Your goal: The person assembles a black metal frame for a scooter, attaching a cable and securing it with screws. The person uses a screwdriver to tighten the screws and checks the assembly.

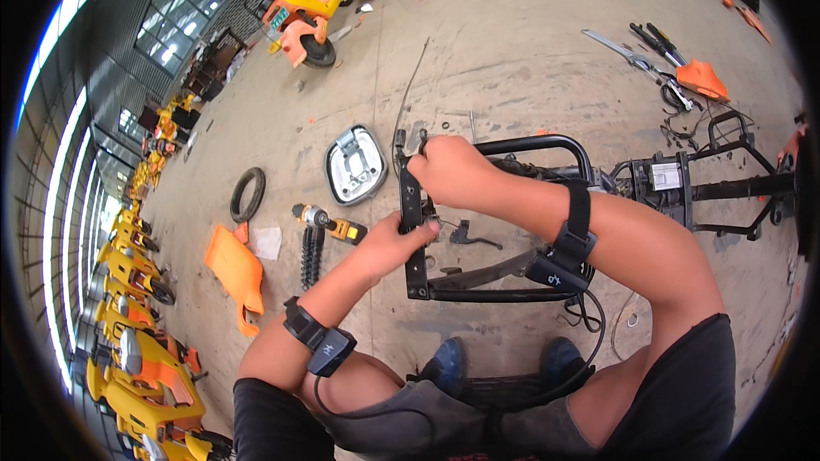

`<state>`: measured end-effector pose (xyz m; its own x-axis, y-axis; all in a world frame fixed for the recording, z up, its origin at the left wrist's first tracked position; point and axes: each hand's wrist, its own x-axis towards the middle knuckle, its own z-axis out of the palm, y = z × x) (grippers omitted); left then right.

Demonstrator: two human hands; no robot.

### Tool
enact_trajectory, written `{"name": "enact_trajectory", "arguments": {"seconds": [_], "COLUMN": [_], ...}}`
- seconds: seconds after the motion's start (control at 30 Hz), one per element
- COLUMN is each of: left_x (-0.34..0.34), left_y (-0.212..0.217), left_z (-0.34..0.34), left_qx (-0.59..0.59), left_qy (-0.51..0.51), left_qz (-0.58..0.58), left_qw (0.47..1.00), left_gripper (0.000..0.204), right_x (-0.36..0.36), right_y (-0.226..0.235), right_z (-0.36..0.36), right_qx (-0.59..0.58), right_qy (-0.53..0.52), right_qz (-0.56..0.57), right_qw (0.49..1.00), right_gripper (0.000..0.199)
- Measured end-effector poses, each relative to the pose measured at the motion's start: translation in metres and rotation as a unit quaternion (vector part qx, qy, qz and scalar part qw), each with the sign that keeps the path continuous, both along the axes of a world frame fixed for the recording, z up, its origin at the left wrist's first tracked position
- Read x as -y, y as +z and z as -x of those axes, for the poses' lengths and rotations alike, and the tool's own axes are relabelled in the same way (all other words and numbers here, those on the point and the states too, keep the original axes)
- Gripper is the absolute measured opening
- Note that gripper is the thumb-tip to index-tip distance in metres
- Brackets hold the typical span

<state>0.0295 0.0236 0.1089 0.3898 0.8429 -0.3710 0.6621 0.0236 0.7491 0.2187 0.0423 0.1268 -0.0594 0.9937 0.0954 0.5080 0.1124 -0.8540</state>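
While your left hand grasps the black perforated crossbar at the end of the stripped scooter frame, its thumb laid across the metal, your right hand is clenched at the crossbar's far end; whether those curled fingers enclose a small part cannot be told, since the knuckles hide it. The frame runs away to the right of both hands, passing beneath your right forearm, with its curved far rail lying beyond your clenched hand. Judging by how both hands meet at that one bar, the step in hand seems to be two-handed work at the frame's end, and the next move calls for a steady left hold so that the right fingers can work without the bar shifting. Just right of your left thumb, a brake lever lies on the concrete floor within the frame's outline, best kept clear of your fingers. Left of the grip, a yellow-and-black cordless impact driver and a black coil-spring shock absorber lie near your left wrist, with a silver-lined, dark-rimmed housing beyond them, and a small tyre and an orange body panel farther out to the left.
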Motion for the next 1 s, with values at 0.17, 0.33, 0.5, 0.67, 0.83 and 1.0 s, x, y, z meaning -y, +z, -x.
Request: {"name": "enact_trajectory", "arguments": {"seconds": [0.17, 0.33, 0.5, 0.67, 0.83, 1.0], "left_x": [0.009, 0.004, 0.005, -0.001, -0.003, 0.002], "left_y": [0.010, -0.004, -0.008, -0.009, -0.001, 0.020], "left_z": [-0.016, -0.009, -0.007, -0.002, 0.001, -0.001], "left_qx": [-0.039, -0.038, 0.038, 0.051, 0.080, 0.088], "left_qy": [0.015, 0.025, -0.018, -0.091, -0.125, -0.151], "left_qz": [-0.045, -0.071, -0.050, -0.031, 0.005, 0.037], "left_qw": [0.998, 0.996, 0.998, 0.994, 0.989, 0.984], "left_gripper": [0.046, 0.037, 0.029, 0.029, 0.032, 0.032], "right_x": [0.001, 0.017, 0.047, 0.063, 0.079, 0.081], "right_y": [-0.001, -0.006, -0.021, -0.031, -0.042, -0.049], "right_z": [0.005, 0.002, -0.003, -0.009, -0.008, -0.008], "right_qx": [0.016, 0.037, 0.051, 0.080, 0.144, 0.170], "right_qy": [-0.036, 0.001, 0.118, 0.201, 0.262, 0.257], "right_qz": [-0.050, -0.103, -0.202, -0.249, -0.256, -0.201], "right_qw": [0.998, 0.994, 0.971, 0.944, 0.919, 0.930], "right_gripper": [0.034, 0.034, 0.024, 0.017, 0.017, 0.015]}}
